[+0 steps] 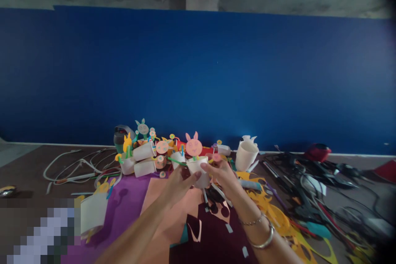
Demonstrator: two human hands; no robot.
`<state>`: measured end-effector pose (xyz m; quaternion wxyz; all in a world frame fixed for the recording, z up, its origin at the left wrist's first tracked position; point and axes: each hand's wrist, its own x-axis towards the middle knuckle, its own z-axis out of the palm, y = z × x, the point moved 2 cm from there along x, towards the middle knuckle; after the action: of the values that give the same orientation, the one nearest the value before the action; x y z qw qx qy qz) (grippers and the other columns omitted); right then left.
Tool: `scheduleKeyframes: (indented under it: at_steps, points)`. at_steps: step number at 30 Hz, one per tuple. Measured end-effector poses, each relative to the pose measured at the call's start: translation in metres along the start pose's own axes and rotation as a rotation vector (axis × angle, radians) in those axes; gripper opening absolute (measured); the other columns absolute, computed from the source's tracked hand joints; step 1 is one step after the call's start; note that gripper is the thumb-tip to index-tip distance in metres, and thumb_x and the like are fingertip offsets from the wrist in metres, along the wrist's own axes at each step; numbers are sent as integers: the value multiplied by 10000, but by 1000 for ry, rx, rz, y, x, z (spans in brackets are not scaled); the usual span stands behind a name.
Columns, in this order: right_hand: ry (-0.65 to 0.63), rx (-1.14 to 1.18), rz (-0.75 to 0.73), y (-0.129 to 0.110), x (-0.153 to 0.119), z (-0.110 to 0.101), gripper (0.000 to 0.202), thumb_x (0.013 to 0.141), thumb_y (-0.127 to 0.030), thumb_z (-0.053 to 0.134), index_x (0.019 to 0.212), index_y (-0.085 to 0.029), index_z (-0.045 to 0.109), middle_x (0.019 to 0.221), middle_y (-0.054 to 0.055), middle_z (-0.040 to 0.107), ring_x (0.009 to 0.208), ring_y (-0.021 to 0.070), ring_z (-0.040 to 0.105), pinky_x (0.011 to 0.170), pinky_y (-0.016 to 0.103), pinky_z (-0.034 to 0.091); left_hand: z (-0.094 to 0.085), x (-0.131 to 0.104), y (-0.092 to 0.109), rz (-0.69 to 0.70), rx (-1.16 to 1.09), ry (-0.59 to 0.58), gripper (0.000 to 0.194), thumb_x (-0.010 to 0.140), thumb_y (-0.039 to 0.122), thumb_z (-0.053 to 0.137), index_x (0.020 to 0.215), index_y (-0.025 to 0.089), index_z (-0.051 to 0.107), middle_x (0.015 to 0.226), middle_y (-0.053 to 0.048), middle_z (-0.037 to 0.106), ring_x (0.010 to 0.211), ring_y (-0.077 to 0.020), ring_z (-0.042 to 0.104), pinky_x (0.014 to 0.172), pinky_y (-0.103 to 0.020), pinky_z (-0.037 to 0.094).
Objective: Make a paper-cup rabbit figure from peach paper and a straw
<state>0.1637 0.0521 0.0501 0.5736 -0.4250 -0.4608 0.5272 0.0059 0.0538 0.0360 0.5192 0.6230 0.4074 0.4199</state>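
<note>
White paper cup (pixel 200 176) (pink rabbit face (pixel 194 145) above) between hands (pixel 198 172), fingers gripping sides.

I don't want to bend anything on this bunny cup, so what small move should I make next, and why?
I'd probably lower the white cup upright onto the peach paper, using both hands. Your left hand and right hand already hold it, the bunny face stands above its rim, and that paper has a bare stretch.
</note>
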Motion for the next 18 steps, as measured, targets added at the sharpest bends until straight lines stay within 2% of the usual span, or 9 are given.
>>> scheduleKeyframes:
  at_steps: [2, 5, 9, 14, 18]
  points:
    - [-61, 72, -1, 2, -1, 4, 512, 614, -426, 781, 1024, -147, 654, 876, 95, 714, 771, 264, 659, 674, 348, 524, -1, 1, 1, 31, -56, 26, 336, 755, 437, 643, 967, 178, 630, 838, -56, 677, 764, -216, 631, 620, -285, 482]
    - [-66, 145, -28, -1, -2, 3, 444, 647, -403, 768, 997, -147, 673, 924, 103, 715, 808, 269, 659, 677, 333, 522, -6, 3, 3, 88, -219, 135, 269, 749, 406, 663, 869, 166, 645, 772, -27, 650, 707, -168, 604, 619, -255, 467]
    - [-98, 183, -1, -7, -3, 1, 365, 674, -362, 756, 970, -158, 689, 935, 97, 716, 857, 269, 657, 703, 321, 518, -12, 7, 1, 98, -450, 235, 243, 772, 371, 662, 864, 147, 679, 639, 13, 576, 596, -92, 523, 562, -193, 417]
    - [-131, 191, 11, -11, -5, 2, 324, 674, -329, 759, 949, -172, 692, 926, 84, 719, 867, 265, 658, 722, 318, 515, -12, 9, 0, 60, -809, 125, 164, 714, 287, 739, 798, 162, 673, 637, 32, 565, 573, -60, 493, 583, -182, 418]
    - [-160, 199, 40, -11, -5, 2, 352, 676, -333, 753, 975, -162, 678, 936, 89, 714, 859, 269, 658, 699, 323, 519, -11, 8, 0, -42, -920, 30, 216, 697, 317, 755, 767, 131, 671, 592, 25, 553, 530, -55, 478, 529, -174, 399]
